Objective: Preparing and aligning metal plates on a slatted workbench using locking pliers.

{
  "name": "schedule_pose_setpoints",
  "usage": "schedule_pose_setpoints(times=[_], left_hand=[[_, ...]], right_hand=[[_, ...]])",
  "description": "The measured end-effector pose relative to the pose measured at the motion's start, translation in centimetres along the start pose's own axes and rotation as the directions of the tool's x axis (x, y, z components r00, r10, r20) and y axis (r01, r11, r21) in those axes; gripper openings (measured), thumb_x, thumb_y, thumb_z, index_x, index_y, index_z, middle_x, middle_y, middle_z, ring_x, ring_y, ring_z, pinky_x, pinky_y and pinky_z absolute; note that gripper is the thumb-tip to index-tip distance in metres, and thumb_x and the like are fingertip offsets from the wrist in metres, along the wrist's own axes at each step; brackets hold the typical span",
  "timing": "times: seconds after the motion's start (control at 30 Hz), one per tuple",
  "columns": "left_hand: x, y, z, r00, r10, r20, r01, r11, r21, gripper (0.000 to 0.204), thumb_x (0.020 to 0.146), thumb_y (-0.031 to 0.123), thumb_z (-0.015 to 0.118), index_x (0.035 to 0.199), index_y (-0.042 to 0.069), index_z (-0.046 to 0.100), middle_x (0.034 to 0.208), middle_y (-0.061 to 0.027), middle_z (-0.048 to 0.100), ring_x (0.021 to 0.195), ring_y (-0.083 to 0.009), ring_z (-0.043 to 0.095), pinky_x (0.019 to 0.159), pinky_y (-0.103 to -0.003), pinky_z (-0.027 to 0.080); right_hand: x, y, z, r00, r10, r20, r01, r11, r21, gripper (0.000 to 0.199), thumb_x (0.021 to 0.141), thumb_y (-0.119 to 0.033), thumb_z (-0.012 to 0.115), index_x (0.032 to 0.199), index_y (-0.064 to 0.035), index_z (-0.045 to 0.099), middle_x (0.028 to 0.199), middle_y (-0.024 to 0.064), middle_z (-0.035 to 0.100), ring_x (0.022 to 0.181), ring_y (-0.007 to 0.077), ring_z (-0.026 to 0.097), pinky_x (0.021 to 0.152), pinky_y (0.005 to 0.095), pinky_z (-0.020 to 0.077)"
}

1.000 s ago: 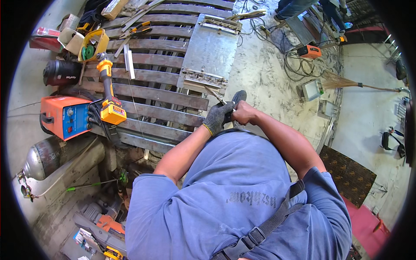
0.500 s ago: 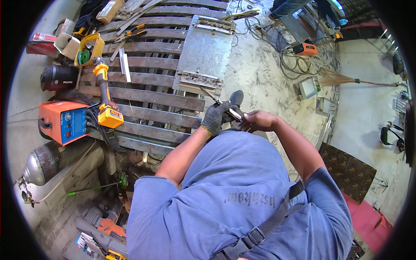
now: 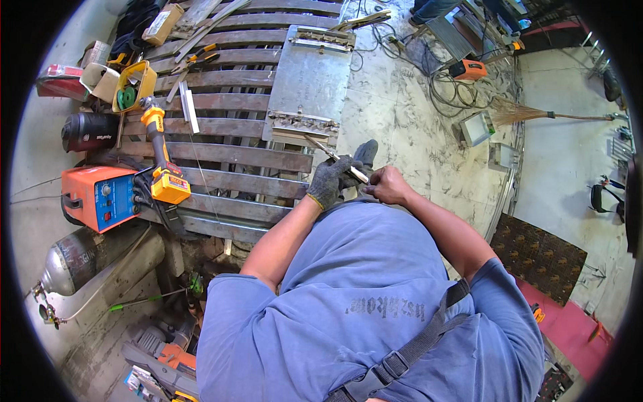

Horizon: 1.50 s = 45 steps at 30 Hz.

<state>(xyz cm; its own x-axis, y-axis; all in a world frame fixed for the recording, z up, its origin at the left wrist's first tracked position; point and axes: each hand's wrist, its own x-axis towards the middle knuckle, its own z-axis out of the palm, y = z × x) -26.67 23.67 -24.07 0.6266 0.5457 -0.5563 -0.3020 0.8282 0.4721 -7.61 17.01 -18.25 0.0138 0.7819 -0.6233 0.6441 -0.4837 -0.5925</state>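
My left hand (image 3: 328,181), in a dark grey glove, is closed around a slim metal tool (image 3: 359,175). One thin end points up and left toward a flat metal sheet; the pale, thicker end comes out on the right side of the glove. Its exact kind is not clear. My bare right hand (image 3: 388,186) is beside that pale end, fingers curled together in a pinch. Whatever is between those fingertips is too small to make out. Both hands are in front of my belly, above my dark shoe (image 3: 366,151).
A slatted metal bench (image 3: 228,127) carries the metal sheet (image 3: 305,84) with clamped bars, a yellow cordless angle grinder (image 3: 159,134) and pliers (image 3: 201,57). To the left are an orange-and-blue welding machine (image 3: 100,194) and a gas cylinder (image 3: 70,264). Cables (image 3: 449,97) and a broom (image 3: 519,112) lie at right.
My right hand's fingers have curled tighter and shifted slightly left and up beside the tool's pale end. The left hand keeps its grip. The whole view has shifted a little.
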Motion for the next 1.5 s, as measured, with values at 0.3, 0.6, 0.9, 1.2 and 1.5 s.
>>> schedule_pose_setpoints(times=[0.3, 0.6, 0.9, 1.2, 1.5], left_hand=[[-0.1, 0.1, 0.2, 0.998, 0.001, -0.069, 0.001, 1.0, 0.03, 0.029, 0.096, 0.025, 0.066, 0.103, -0.003, 0.07, 0.093, -0.0128, 0.073, 0.083, -0.0237, 0.072, 0.073, -0.035, 0.06], [-0.4, 1.9, 0.9, 0.974, 0.104, -0.203, 0.021, 0.846, 0.533, 0.033, 0.097, 0.036, 0.064, 0.096, 0.003, 0.072, 0.083, -0.014, 0.071, 0.071, -0.0219, 0.066, 0.065, -0.037, 0.052], [-4.8, 10.3, -5.0, 0.487, 0.854, 0.186, -0.052, -0.185, 0.981, 0.04, 0.084, 0.034, 0.077, 0.106, 0.002, 0.067, 0.103, -0.0188, 0.065, 0.099, -0.0389, 0.061, 0.092, -0.05, 0.047], [-2.4, 11.9, -4.5, 0.516, 0.857, 0.013, 0.181, -0.123, 0.976, 0.055, 0.069, 0.036, 0.09, 0.11, 0.009, 0.065, 0.116, -0.0143, 0.056, 0.115, -0.0337, 0.051, 0.101, -0.049, 0.041], [-1.4, 12.0, -6.8, 0.483, 0.839, 0.25, -0.045, -0.261, 0.964, 0.051, 0.064, 0.033, 0.094, 0.099, 0.006, 0.068, 0.104, -0.0105, 0.064, 0.104, -0.0325, 0.058, 0.095, -0.048, 0.043]], right_hand=[[1.9, -2.6, -2.7, 0.907, 0.119, 0.403, -0.339, 0.774, 0.535, 0.071, 0.072, -0.016, 0.071, 0.136, 0.002, 0.047, 0.107, 0.0128, 0.066, 0.089, 0.0225, 0.067, 0.068, 0.0389, 0.0536], [4.3, -6.4, 1.3, 0.99, 0.082, 0.115, -0.061, 0.982, -0.176, 0.038, 0.084, -0.017, 0.056, 0.102, 0.0149, 0.062, 0.099, 0.0394, 0.064, 0.093, 0.0482, 0.067, 0.086, 0.05, 0.0533], [4.4, -6.8, 1.4, 0.955, 0.164, 0.248, -0.148, 0.986, -0.082, 0.054, 0.098, -0.044, 0.057, 0.095, 0.0086, 0.065, 0.093, 0.0314, 0.067, 0.093, 0.0458, 0.065, 0.082, 0.0506, 0.0498], [3.8, -7.9, 0.7, 0.931, 0.262, 0.255, -0.27, 0.963, -0.001, 0.057, 0.101, -0.043, 0.053, 0.114, 0.0114, 0.057, 0.104, 0.0346, 0.066, 0.105, 0.0483, 0.064, 0.091, 0.0522, 0.0492], [4.2, -9.8, 0.0, 0.919, 0.257, 0.298, -0.263, 0.965, -0.022, 0.047, 0.103, -0.035, 0.051, 0.113, 0.0113, 0.053, 0.1, 0.036, 0.065, 0.098, 0.0511, 0.064, 0.087, 0.0543, 0.0496]])
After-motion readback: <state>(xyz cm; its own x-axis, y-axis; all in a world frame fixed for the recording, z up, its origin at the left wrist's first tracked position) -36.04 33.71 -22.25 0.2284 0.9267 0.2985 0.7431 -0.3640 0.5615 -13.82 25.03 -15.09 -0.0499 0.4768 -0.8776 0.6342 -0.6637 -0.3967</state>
